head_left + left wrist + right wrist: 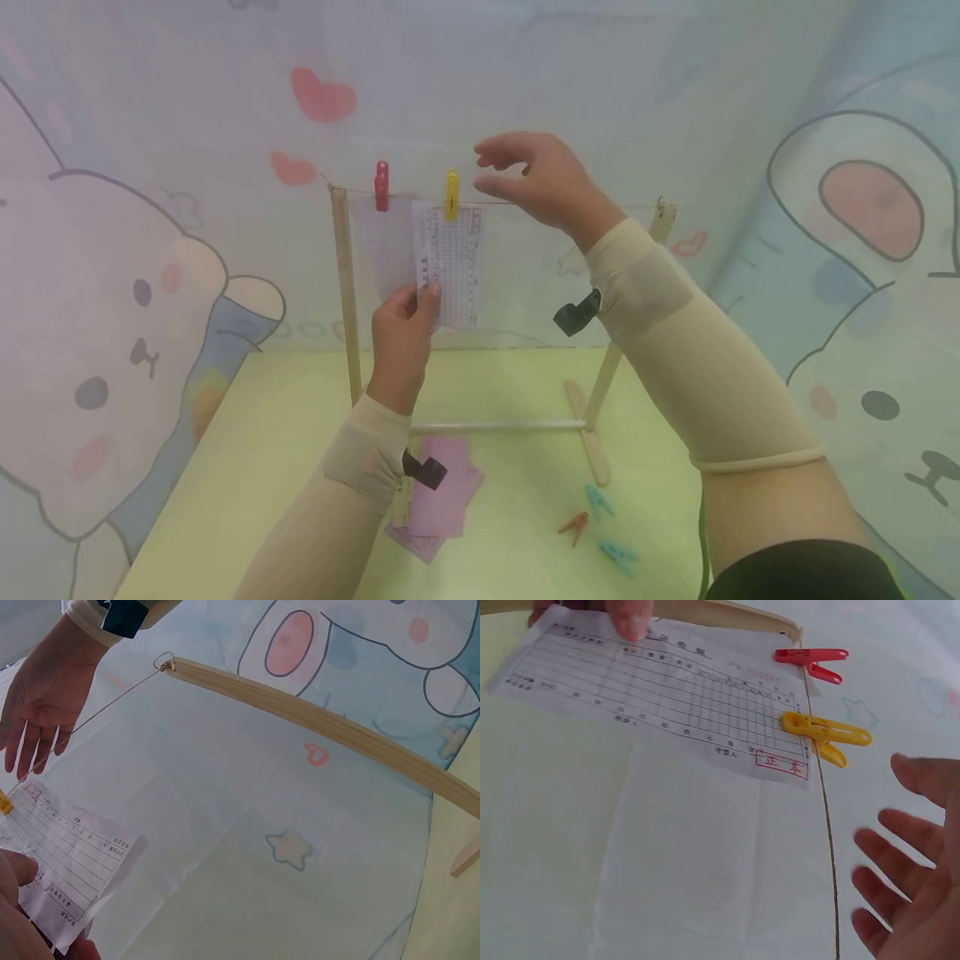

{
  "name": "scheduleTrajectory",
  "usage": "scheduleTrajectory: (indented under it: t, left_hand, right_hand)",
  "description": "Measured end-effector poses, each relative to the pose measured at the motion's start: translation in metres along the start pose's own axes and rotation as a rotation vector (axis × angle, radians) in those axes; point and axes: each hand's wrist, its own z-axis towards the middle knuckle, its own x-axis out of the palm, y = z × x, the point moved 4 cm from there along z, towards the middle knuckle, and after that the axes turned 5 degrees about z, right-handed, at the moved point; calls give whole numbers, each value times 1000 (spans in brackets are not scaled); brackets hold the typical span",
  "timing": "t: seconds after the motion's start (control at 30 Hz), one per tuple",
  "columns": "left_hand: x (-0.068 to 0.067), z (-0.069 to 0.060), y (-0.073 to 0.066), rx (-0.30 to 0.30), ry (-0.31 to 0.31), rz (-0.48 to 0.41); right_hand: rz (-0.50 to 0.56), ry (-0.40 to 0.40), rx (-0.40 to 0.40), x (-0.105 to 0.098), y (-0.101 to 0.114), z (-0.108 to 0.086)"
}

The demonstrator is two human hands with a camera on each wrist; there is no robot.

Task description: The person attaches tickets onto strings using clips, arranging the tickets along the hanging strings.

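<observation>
A printed paper form (459,267) hangs from the string (827,832) under a yellow clothespin (825,730). My left hand (403,337) pinches the form's lower left edge between thumb and fingers. Just right of the yellow clothespin, my right hand (543,179) is held with fingers apart and nothing between them; the right wrist view shows it beside the string, not touching the clothespin. Left of the form, a red clothespin (382,187) clips another sheet (384,242), partly covered by the form and my left hand.
The string runs between two wooden posts (345,292) of a stand with a white crossbar (502,426). Pink papers (442,496) lie on the yellow-green table (247,467). A brown clothespin (576,527) and two blue clothespins (618,554) lie to the right. A cartoon-printed curtain (570,67) stands behind.
</observation>
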Motion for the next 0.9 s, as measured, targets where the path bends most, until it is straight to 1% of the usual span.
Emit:
scheduleTrajectory:
  t: [0.03, 0.1, 0.17, 0.2, 0.23, 0.27, 0.33, 0.37, 0.4, 0.47, 0.53, 0.6, 0.67, 0.73, 0.77, 0.8, 0.87, 0.9]
  left_hand:
    - [-1, -1, 2, 5, -5, 13]
    - [-5, -4, 6, 26, -27, 68]
    - [-12, -10, 12, 68, -61, 149]
    - [-16, -14, 16, 91, -82, 191]
    - [-20, -19, 20, 102, -98, 225]
    - [-24, -25, 25, 115, -116, 277]
    - [-34, -41, 38, 119, -134, 358]
    - [-39, -50, 47, 104, -132, 396]
    - [-43, -60, 58, 78, -119, 436]
    - [-52, -83, 81, 19, -73, 549]
    - [-57, -106, 104, -50, -6, 683]
    - [-60, -129, 126, -121, 74, 824]
    - [-61, -147, 144, -170, 143, 937]
    - [-61, -160, 157, -201, 188, 1008]
    - [-61, -165, 163, -214, 203, 1035]
    - [-61, -169, 168, -216, 210, 1058]
    - [-61, -174, 175, -216, 213, 1091]
    - [-61, -174, 177, -207, 210, 1103]
  right_hand:
    - [-35, -51, -26, -2, 0, -6]
    - [-76, -177, -121, -5, 2, -21]
    - [-84, -316, -264, -8, 3, -42]
    - [-80, -375, -351, -8, 3, -54]
    - [-62, -431, -436, -8, 3, -68]
    - [-44, -470, -501, -7, 1, -84]
    - [-6, -502, -582, -3, -8, -117]
    - [9, -504, -591, 1, -16, -134]
    - [11, -500, -579, 7, -27, -151]
    - [23, -464, -492, 24, -56, -185]
    - [-10, -415, -367, 47, -94, -218]
    - [-60, -352, -179, 75, -136, -251]
    - [-102, -260, 32, 106, -176, -284]
    - [-116, -144, 257, 135, -209, -315]
    - [-97, -91, 365, 149, -222, -330]
    - [-81, -45, 456, 162, -233, -343]
    - [-21, 27, 599, 183, -247, -364]
    - [12, 46, 651, 192, -251, -372]
